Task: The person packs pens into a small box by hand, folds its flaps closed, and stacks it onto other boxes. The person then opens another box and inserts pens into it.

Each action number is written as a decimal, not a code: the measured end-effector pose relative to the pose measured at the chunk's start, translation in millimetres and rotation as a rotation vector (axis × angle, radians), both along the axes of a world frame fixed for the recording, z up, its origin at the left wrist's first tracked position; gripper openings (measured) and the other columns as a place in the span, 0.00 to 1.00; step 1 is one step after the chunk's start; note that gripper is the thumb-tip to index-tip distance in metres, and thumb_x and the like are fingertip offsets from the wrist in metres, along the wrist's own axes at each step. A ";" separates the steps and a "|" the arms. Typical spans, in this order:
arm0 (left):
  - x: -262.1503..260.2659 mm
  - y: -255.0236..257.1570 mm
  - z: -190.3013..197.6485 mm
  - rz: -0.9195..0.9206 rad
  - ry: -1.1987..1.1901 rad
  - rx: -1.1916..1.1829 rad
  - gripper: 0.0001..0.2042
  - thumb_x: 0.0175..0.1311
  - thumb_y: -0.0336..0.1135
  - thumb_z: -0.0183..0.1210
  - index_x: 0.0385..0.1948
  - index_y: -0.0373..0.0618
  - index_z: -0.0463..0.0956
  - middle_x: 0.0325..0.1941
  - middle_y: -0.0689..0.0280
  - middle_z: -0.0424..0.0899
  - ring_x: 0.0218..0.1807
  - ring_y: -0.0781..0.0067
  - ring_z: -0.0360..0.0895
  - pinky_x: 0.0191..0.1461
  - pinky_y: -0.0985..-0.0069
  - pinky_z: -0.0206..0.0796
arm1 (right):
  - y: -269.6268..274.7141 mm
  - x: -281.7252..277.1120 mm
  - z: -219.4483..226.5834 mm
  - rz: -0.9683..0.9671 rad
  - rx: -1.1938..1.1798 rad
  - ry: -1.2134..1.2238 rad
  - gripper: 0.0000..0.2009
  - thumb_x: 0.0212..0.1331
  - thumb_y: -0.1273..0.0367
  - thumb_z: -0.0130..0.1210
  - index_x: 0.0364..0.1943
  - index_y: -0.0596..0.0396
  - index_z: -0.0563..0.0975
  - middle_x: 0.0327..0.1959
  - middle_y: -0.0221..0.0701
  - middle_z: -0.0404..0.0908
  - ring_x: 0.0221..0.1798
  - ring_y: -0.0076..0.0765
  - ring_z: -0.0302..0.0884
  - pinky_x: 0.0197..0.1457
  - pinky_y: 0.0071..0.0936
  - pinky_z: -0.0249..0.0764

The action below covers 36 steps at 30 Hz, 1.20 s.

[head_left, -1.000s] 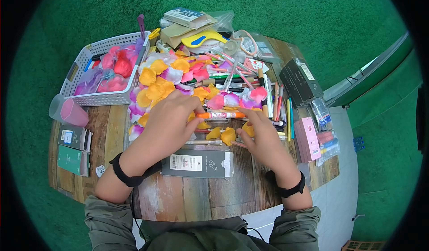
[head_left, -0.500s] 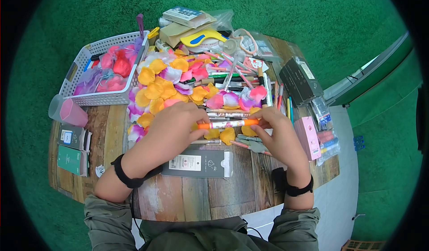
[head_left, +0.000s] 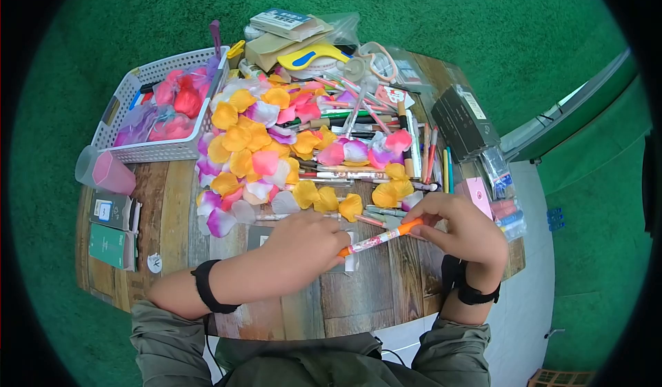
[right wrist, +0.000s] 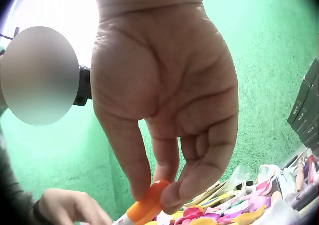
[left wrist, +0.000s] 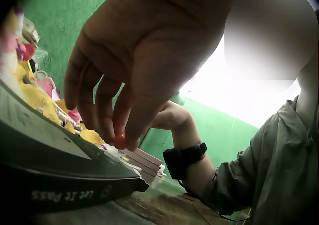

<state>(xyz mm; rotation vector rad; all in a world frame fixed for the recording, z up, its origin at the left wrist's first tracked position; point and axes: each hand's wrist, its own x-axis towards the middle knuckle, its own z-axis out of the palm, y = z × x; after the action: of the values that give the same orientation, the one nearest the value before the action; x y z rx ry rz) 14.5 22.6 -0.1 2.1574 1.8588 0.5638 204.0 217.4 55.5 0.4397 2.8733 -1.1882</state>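
Note:
A white patterned pen (head_left: 376, 240) with orange ends is held between both hands, tilted up toward the right, over the near part of the table. My left hand (head_left: 303, 244) pinches its lower left end, and in the left wrist view an orange tip (left wrist: 119, 141) shows between thumb and fingers. My right hand (head_left: 463, 225) pinches the other end; the right wrist view has that orange end (right wrist: 149, 201) between thumb and fingertips. Beneath the left hand lies a dark grey box (left wrist: 75, 185), partly hidden in the head view.
Yellow, pink and purple petals (head_left: 252, 135) lie beside many pens (head_left: 348, 175). A white basket (head_left: 152, 154) holds coloured bundles at the far left. Dark boxes (head_left: 463, 125) and a pink box (head_left: 476, 192) stand right; a pink cup (head_left: 114, 173) is left.
Both hands have drawn the pen nearer the body and to the right, lifting it away from the other pens. It has turned from nearly level to slanted. The left forearm now covers the grey box.

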 end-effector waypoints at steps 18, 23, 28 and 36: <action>-0.2 -2.5 -0.9 -0.043 0.028 -0.134 0.23 0.45 0.37 0.72 0.45 0.46 0.77 0.47 0.58 0.72 0.52 0.56 0.72 0.50 0.64 0.69 | 0.2 -1.4 -8.1 -0.019 0.053 -0.080 0.07 0.51 0.76 0.61 0.36 0.58 0.82 0.30 0.37 0.82 0.33 0.37 0.82 0.39 0.29 0.76; -1.3 -4.4 -4.4 -0.030 0.098 -0.117 0.28 0.43 0.39 0.74 0.50 0.48 0.74 0.48 0.58 0.72 0.53 0.56 0.71 0.52 0.62 0.67 | -2.3 -7.5 -13.7 -0.029 0.040 -0.181 0.07 0.50 0.76 0.62 0.35 0.58 0.82 0.29 0.38 0.83 0.33 0.38 0.82 0.40 0.29 0.77; -2.4 -4.3 -5.2 -0.043 0.113 -0.151 0.30 0.43 0.39 0.74 0.52 0.48 0.73 0.47 0.59 0.73 0.52 0.57 0.72 0.51 0.62 0.68 | -4.9 -11.5 -22.7 0.016 0.029 -0.205 0.09 0.50 0.76 0.62 0.37 0.59 0.81 0.30 0.39 0.83 0.34 0.38 0.83 0.40 0.31 0.77; -4.0 -1.3 -2.1 -0.039 0.116 -0.127 0.29 0.42 0.41 0.73 0.50 0.49 0.73 0.47 0.60 0.73 0.50 0.58 0.73 0.45 0.62 0.72 | -16.4 -20.7 -24.6 0.124 0.033 -0.222 0.15 0.54 0.74 0.61 0.48 0.54 0.80 0.36 0.38 0.84 0.37 0.41 0.82 0.43 0.33 0.76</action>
<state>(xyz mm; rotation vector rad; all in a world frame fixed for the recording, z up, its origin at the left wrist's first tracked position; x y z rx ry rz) 10.5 21.3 -2.2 2.1794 1.8515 0.3091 183.3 200.9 30.9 0.3630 2.6904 -1.0046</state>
